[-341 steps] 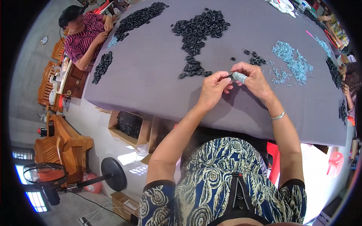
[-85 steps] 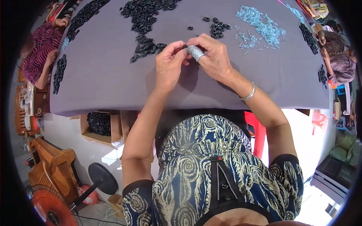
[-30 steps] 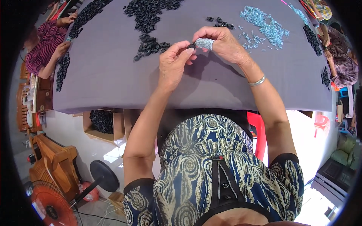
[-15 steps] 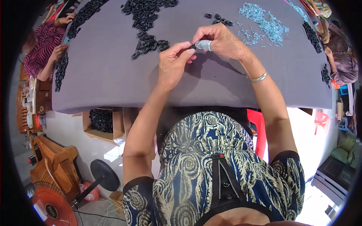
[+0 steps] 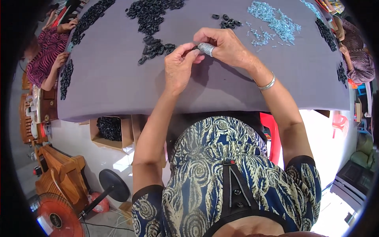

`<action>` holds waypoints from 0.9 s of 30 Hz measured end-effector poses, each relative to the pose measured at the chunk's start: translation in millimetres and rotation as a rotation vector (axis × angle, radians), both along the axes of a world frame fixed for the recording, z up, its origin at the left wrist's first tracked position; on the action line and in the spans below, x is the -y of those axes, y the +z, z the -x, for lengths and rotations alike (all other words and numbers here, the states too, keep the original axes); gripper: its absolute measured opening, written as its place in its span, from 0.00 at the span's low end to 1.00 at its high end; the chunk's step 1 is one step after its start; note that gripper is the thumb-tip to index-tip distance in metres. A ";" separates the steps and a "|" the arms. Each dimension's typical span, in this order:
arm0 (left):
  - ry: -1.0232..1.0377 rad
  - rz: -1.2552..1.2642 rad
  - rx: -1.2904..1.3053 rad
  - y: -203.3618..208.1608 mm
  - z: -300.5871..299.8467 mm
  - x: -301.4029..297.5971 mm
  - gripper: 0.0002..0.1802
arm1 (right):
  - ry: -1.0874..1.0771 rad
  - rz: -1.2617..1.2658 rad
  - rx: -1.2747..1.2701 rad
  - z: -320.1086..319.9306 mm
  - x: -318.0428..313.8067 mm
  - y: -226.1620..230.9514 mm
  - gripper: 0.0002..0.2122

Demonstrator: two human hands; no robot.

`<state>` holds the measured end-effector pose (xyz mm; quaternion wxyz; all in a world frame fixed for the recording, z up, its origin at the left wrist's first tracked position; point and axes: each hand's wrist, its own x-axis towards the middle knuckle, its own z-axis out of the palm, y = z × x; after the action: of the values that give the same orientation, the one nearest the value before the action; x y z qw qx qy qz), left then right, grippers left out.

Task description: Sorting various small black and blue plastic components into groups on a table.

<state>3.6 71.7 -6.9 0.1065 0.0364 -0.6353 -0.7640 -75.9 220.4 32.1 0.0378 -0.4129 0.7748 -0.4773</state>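
Observation:
Over the middle of the grey-covered table, my left hand (image 5: 177, 69) pinches a small black plastic piece (image 5: 195, 48) between thumb and fingertips. Fingers mostly cover it, so its shape is hidden. My right hand (image 5: 227, 47) meets it from the other side, closed, its silver-wrapped thumb (image 5: 205, 49) pressed to the same piece. Whether a spring is also between the fingers I cannot tell. Beyond my left hand lies a pile of black plastic pieces (image 5: 148, 17). Past my right hand are a few loose black pieces (image 5: 227, 23) and a spread of small coil springs (image 5: 274, 21).
People work at the left (image 5: 46, 57) and right (image 5: 353, 51) table edges, beside more black pieces. Under the table stands a cardboard box (image 5: 125, 132) of black parts. A red fan (image 5: 59, 217), a wooden chair (image 5: 65, 170) and a red plastic stool (image 5: 272, 134) stand around me.
My right hand has shifted slightly left and down, closer to my left hand. Both hands stay on the black plastic piece; the whole view has tilted a little.

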 end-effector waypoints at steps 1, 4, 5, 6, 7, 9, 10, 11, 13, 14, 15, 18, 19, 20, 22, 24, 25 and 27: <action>-0.001 0.002 -0.001 0.5 0.1 0.5 0.12 | 0.001 0.022 0.019 0.8 0.2 -0.7 0.05; 0.024 -0.005 -0.012 -1.0 0.7 1.0 0.12 | 0.008 0.034 0.007 2.8 -0.3 -3.2 0.06; 0.017 0.001 -0.026 -3.4 2.1 1.6 0.12 | 0.009 0.035 0.007 3.5 -0.6 -4.6 0.06; 0.011 0.008 -0.040 -4.6 3.0 2.2 0.12 | 0.003 0.058 0.034 4.6 -1.5 -6.1 0.06; 0.012 0.008 -0.041 -4.8 3.3 2.7 0.12 | -0.003 0.082 0.062 6.0 -2.2 -6.6 0.07; 0.010 -0.008 -0.020 -1.2 1.5 1.5 0.13 | 0.009 0.095 0.089 7.8 -4.4 -7.1 0.06; 0.011 -0.007 -0.020 -1.2 1.0 2.2 0.13 | 0.020 0.107 0.114 8.1 -4.8 -6.5 0.06; 0.011 -0.011 -0.025 -1.5 1.5 3.5 0.13 | 0.023 0.109 0.115 7.0 -3.8 -3.9 0.06; 0.014 -0.013 -0.031 -1.8 1.3 4.3 0.13 | -0.023 0.119 0.382 3.1 -1.8 3.3 0.07; 0.011 -0.026 -0.026 -0.8 1.0 4.0 0.13 | -0.022 0.121 0.377 4.3 -2.4 4.5 0.07; 0.008 -0.039 -0.021 -0.1 1.0 3.7 0.14 | -0.015 0.115 0.463 5.9 -4.0 4.5 0.07; -0.025 -0.089 -0.059 -1.6 -0.3 -0.1 0.12 | 0.017 0.170 0.592 1.4 2.0 -2.9 0.05; -0.004 -0.159 -0.015 -0.3 -0.6 -1.0 0.12 | 0.033 0.205 0.582 -1.6 6.6 -4.3 0.05; -0.008 -0.161 -0.016 -0.2 0.2 -2.1 0.12 | -0.049 0.203 0.641 -3.0 10.0 -0.8 0.05; 0.051 -0.166 0.031 -0.9 2.5 -2.3 0.11 | -0.074 0.241 0.656 0.8 16.8 -13.2 0.05; 0.041 -0.156 0.028 -2.2 4.9 0.7 0.11 | -0.089 0.262 0.686 2.7 17.7 -12.6 0.04; 0.049 -0.161 0.026 -1.8 5.2 0.9 0.11 | -0.141 0.256 0.658 5.2 14.9 -9.0 0.04; 0.054 -0.179 0.015 -1.6 4.2 3.1 0.11 | -0.245 0.177 0.478 10.3 8.1 0.1 0.04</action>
<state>-0.6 68.6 -8.5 0.1185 0.0685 -0.5640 -0.8143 -86.1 212.3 32.2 0.1252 -0.1936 0.7435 -0.6278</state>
